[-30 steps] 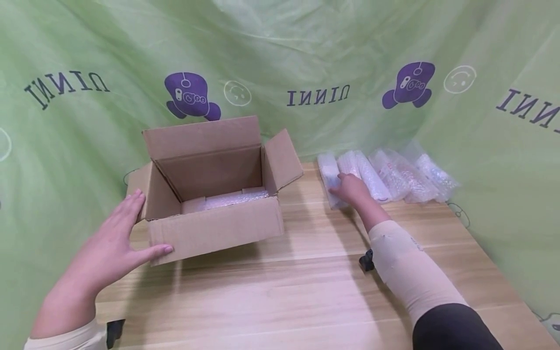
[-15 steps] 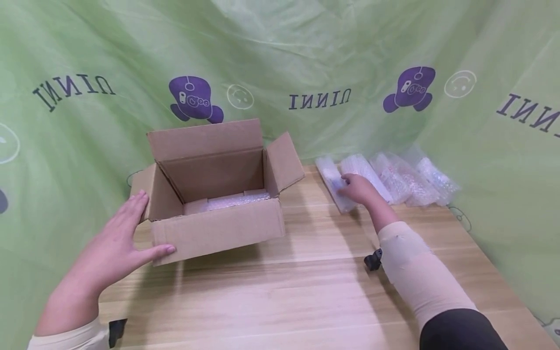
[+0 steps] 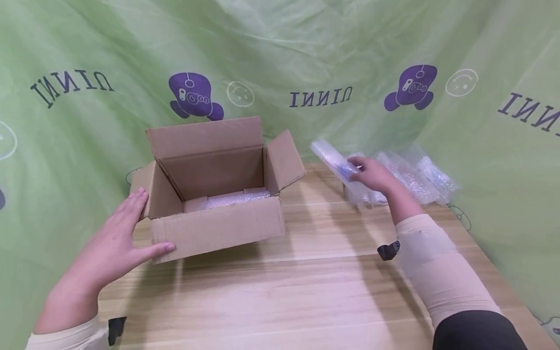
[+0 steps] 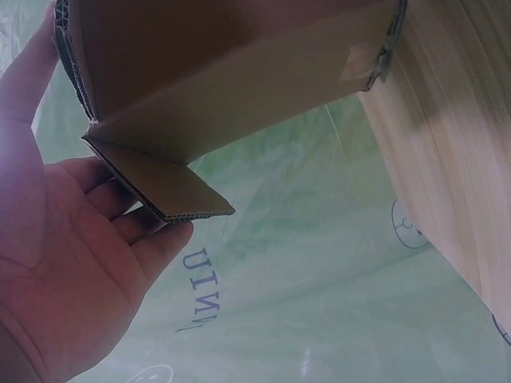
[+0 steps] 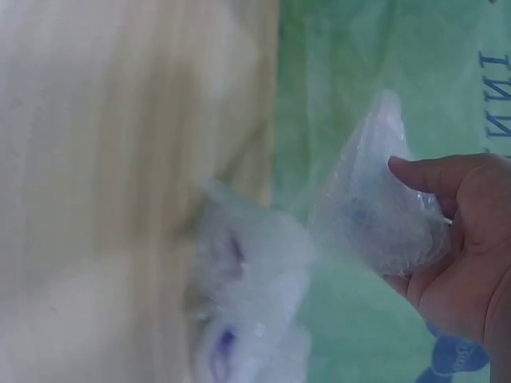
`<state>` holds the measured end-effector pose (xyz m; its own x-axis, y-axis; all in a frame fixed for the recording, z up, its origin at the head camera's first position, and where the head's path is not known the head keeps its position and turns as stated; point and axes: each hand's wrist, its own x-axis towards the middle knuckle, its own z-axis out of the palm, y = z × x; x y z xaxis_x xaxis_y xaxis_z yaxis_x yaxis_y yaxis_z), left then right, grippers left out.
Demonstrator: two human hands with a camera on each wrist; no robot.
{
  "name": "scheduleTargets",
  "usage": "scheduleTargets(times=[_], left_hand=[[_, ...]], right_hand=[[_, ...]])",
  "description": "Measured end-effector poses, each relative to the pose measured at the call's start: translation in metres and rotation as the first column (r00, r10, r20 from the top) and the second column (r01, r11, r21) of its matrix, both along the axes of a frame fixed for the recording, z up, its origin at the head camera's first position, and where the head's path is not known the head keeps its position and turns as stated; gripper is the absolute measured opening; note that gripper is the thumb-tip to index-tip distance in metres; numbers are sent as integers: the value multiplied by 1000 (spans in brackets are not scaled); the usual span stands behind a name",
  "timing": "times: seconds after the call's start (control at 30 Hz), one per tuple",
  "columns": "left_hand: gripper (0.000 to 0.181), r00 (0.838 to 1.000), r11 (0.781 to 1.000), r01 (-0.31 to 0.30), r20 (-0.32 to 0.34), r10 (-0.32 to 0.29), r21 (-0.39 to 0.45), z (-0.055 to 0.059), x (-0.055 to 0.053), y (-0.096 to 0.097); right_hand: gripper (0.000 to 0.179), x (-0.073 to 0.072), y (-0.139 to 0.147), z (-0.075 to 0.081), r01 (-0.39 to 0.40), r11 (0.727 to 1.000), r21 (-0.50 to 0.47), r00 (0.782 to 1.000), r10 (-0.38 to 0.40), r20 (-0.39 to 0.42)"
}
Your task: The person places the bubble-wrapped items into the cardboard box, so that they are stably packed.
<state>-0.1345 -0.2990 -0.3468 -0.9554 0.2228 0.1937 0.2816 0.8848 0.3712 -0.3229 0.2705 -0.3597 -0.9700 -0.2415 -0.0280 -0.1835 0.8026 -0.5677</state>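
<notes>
An open cardboard box (image 3: 218,228) stands left of centre with its flaps spread, and a bubble-wrapped item (image 3: 238,198) lies inside it. My left hand (image 3: 102,243) rests on the box's near left corner, thumb on the front flap and extended fingers against the left side flap (image 4: 164,179). At the right, my right hand (image 3: 374,174) grips a flat bubble-wrapped packet (image 3: 334,158), raised and tilted above the table. Between thumb and fingers the packet (image 5: 375,207) shows in the right wrist view; its contents cannot be made out.
More bubble-wrapped packets (image 3: 409,180) lie in a row at the table's back right, partly behind my right hand. The wooden table (image 3: 280,301) meets a green printed curtain (image 3: 323,58) along its back edge.
My right hand has picked the leftmost packet up off the table, tilting it and moving slightly right and up. The left hand and box stay in place.
</notes>
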Motion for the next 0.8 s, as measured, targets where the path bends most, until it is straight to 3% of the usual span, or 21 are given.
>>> scheduleTargets(times=[0.4,0.8], left_hand=[[120,1000,1000,-6,22,6,9,2,-2,-1],[120,1000,1000,-6,18,6,20,2,1,0]], right_hand=[[57,3,-1,62,-81,993,-81,994,74,-86],[54,9,-47,121,-198,978,-57,965,185,-184]])
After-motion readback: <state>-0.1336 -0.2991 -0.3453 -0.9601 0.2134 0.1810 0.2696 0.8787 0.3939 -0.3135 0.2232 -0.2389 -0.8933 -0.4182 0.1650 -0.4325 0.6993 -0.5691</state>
